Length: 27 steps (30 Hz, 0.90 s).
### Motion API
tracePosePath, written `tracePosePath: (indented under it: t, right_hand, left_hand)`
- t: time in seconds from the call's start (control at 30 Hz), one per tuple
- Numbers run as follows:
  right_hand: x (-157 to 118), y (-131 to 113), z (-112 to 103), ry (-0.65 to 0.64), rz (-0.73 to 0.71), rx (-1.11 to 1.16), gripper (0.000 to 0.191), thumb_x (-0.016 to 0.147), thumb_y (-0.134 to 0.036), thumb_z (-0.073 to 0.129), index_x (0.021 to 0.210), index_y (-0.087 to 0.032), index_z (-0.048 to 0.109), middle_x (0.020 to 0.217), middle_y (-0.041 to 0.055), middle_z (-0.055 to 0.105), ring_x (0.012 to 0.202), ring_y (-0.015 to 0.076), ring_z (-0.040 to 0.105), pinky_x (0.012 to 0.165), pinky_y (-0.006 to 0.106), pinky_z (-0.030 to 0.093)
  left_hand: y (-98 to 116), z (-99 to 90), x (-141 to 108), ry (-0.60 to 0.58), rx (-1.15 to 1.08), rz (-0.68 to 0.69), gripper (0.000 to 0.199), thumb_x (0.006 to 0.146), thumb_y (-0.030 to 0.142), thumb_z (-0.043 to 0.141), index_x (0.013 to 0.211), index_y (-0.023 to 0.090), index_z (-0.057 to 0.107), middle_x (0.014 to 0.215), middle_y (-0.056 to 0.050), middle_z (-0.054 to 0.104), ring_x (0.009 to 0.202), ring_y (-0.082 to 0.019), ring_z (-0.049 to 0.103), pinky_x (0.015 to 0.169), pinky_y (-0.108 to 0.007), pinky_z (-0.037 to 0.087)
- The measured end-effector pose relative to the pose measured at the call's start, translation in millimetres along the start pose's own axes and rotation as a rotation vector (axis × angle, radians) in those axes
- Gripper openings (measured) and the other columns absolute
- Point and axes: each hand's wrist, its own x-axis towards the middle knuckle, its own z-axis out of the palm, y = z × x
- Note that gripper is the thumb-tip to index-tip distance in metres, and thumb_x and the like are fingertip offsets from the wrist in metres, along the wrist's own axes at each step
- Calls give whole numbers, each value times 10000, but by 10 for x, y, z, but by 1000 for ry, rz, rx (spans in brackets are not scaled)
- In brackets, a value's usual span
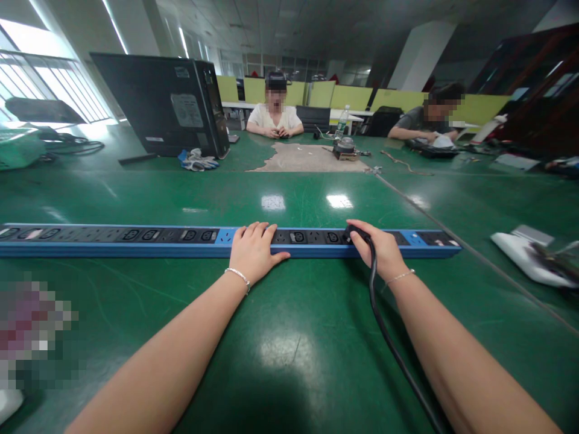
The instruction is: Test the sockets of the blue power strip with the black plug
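Observation:
A long blue power strip (307, 251) with black and blue sockets along its top lies across the green table. My left hand (254, 248) grips it near the middle, fingers spread over the top and far edge, thumb against the near side. Farther right, my right hand (379, 244) is closed around a black plug (353, 232) at the strip's sockets. How deep the plug sits in a socket is hidden by my fingers. Its black cable (377, 307) leaves my hand and runs down towards the table's near edge.
Beyond the strip stand a black computer case (167, 105) and work gloves (198, 160). A bottle (342, 120) and a small device (346, 149) are near a bare patch (298, 158). Two people sit across the table. A white object (527, 259) lies at right.

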Motion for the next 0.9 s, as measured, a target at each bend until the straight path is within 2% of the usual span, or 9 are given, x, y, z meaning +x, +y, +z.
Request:
tracePosePath:
  t: [0.1, 0.37, 0.67, 0.9]
  right_hand:
    - [-43, -11, 1, -23, -16, -25, 341, 835, -318, 477, 1113, -209, 641, 977, 57, 714, 847, 208, 676, 790, 337, 536]
    - [-115, -61, 48, 5, -143, -72, 322, 844, -261, 460, 1120, -191, 611, 1092, 81, 677, 969, 217, 645, 887, 391, 501]
    - [-163, -57, 105, 56, -96, -47, 324, 870, -278, 456, 1160, -213, 586, 1154, 80, 651, 1041, 216, 618, 937, 421, 470]
    - [-180, -94, 165, 104, -25, 23, 320, 877, -330, 453, 1142, -240, 608, 1165, 58, 647, 1047, 212, 616, 940, 393, 478]
  left_hand:
    - [4, -7, 2, -5, 1, -1, 643, 740, 609, 555, 1260, 239, 480, 1283, -110, 547, 1211, -279, 446, 1016, -446, 289]
    - [4, -2, -9, 9, 10, 5, 645, 743, 603, 557, 1259, 223, 478, 1291, -114, 542, 1214, -279, 441, 1017, -442, 288]
    - [4, -1, -4, 8, 23, 1, 650, 747, 615, 540, 1255, 213, 487, 1285, -116, 545, 1206, -283, 449, 1013, -448, 297]
    - [-5, 5, -3, 6, 23, 3, 653, 738, 628, 542, 1259, 237, 486, 1280, -113, 549, 1202, -289, 451, 1008, -454, 298]
